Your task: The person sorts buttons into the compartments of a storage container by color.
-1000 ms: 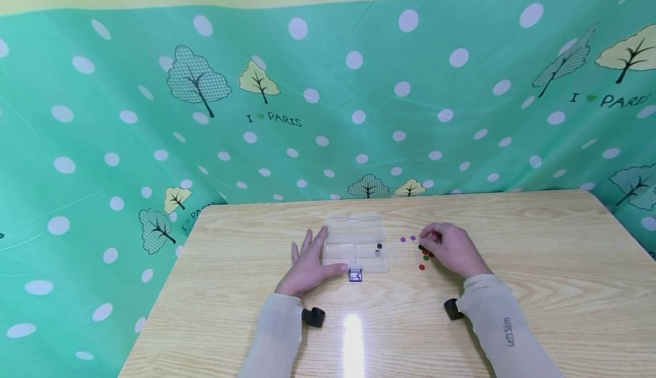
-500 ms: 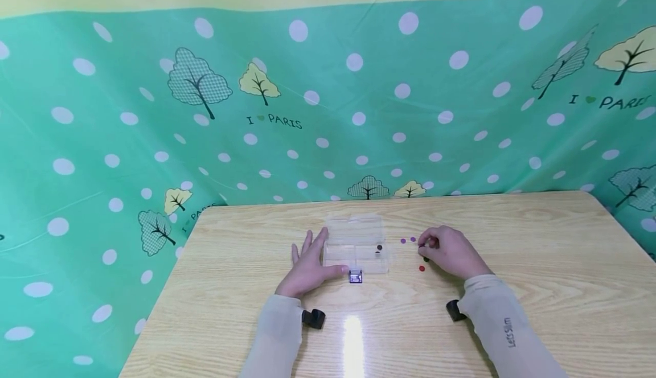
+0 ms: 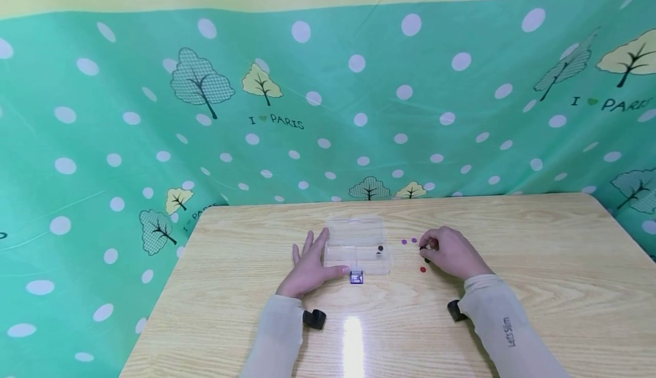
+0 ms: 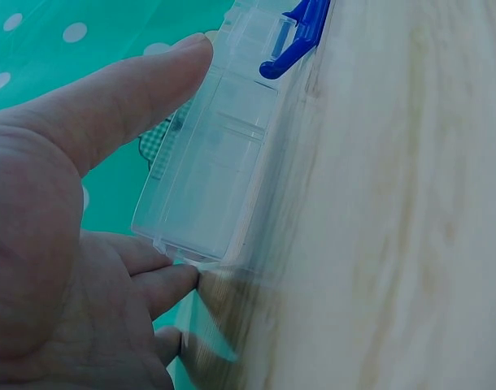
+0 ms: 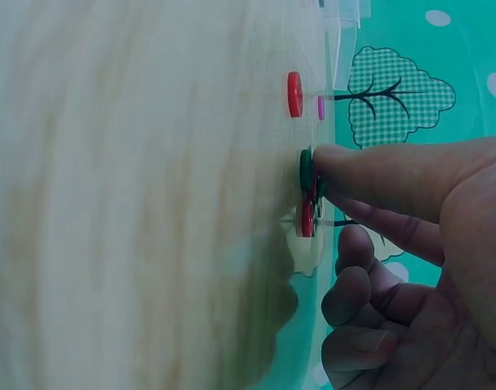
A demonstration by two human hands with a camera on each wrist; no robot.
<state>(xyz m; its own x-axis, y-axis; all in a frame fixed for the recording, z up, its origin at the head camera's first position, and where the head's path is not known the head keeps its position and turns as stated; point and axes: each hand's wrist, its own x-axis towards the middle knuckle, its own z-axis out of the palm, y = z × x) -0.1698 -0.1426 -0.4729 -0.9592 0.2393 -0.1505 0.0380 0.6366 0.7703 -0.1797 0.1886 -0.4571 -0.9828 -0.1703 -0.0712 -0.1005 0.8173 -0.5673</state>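
Observation:
A clear plastic box (image 3: 340, 258) stands in mid-table, its lid (image 3: 355, 231) folded back and a blue latch (image 4: 301, 45) at its front. Two dark buttons (image 3: 380, 248) lie in its right compartment. My left hand (image 3: 310, 268) rests at the box's left end, fingers spread, thumb along the front side. To the right, my right hand (image 3: 451, 251) pinches a dark button (image 3: 422, 247) between thumb and forefinger, at the small pile. A green button (image 5: 306, 169) and a red button (image 5: 306, 218) show in the pile; the fingers hide the rest.
Two purple buttons (image 3: 409, 241) lie between the box and the right hand. A separate red button (image 3: 422, 269) sits nearer the front. Behind the wooden table (image 3: 246, 230) hangs a green patterned cloth (image 3: 328, 110).
My right hand has shifted slightly, its thumb and forefinger closing at the pile and covering more of the buttons. The left hand and the box stay in place.

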